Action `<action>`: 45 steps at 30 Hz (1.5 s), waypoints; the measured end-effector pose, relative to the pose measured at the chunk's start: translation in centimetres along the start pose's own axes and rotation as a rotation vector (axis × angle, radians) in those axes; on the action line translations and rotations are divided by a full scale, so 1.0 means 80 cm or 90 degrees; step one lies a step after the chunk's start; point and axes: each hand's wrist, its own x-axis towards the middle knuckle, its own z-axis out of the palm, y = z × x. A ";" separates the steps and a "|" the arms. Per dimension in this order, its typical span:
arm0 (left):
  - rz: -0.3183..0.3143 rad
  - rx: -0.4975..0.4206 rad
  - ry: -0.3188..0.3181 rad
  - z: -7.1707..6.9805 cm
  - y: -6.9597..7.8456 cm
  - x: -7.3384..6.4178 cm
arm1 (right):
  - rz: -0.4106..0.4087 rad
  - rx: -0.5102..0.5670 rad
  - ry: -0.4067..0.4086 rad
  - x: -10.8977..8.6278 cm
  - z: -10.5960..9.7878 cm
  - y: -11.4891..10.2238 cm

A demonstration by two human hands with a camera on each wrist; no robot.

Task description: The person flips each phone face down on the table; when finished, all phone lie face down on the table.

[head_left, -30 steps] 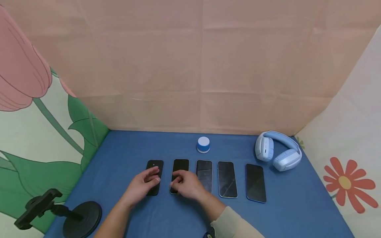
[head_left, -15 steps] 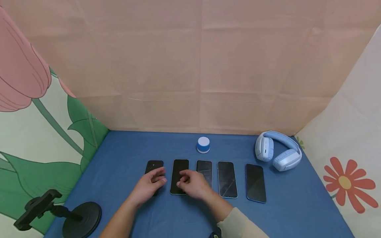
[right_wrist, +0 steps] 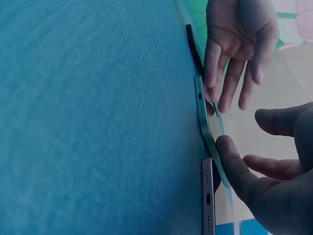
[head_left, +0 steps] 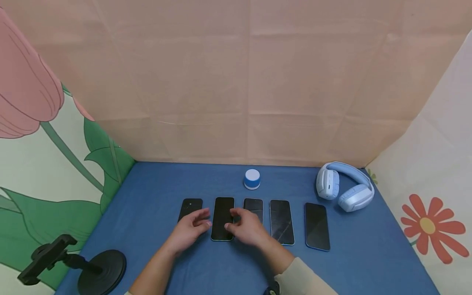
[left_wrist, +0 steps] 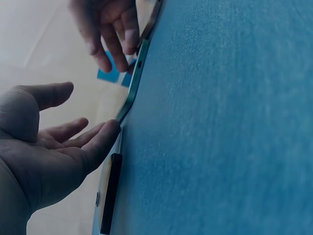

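Several phones lie in a row on a blue cloth. My left hand (head_left: 189, 230), fingers relaxed, covers the lower part of the leftmost phone (head_left: 190, 205), which lies back up, and reaches towards the left edge of the second phone (head_left: 223, 217). On that phone's other side is my right hand (head_left: 250, 228), thumb and fingertips right at its right edge. It hides much of the third phone (head_left: 254, 206). In the right wrist view the second phone shows a green edge (right_wrist: 201, 115) between both hands; neither hand grips it.
Further right lie a fourth phone (head_left: 282, 221) and a fifth phone (head_left: 317, 226). Light-blue headphones (head_left: 344, 186) stand at the back right, and a small blue-and-white round container (head_left: 252, 179) behind the row. A black phone stand (head_left: 101, 270) is at front left.
Both hands have moved right: the left away from over the leftmost phone, the right from over the second phone to its right edge. My right fingers have spread a little. The phones stay in place.
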 end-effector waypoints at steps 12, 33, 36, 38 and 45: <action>-0.002 -0.006 -0.009 0.009 -0.004 0.007 | 0.003 0.021 -0.002 -0.008 -0.004 0.001; -0.014 -0.145 -0.026 0.010 -0.005 0.005 | -0.001 0.023 0.032 -0.011 0.001 0.006; -0.016 -0.170 -0.028 0.009 -0.004 0.005 | 0.002 0.023 0.033 -0.010 0.002 0.006; -0.021 -0.183 -0.030 0.008 -0.004 0.005 | 0.003 0.025 0.033 -0.009 0.003 0.007; -0.017 -0.202 -0.034 0.005 0.003 0.003 | -0.003 0.042 0.020 -0.009 0.005 0.009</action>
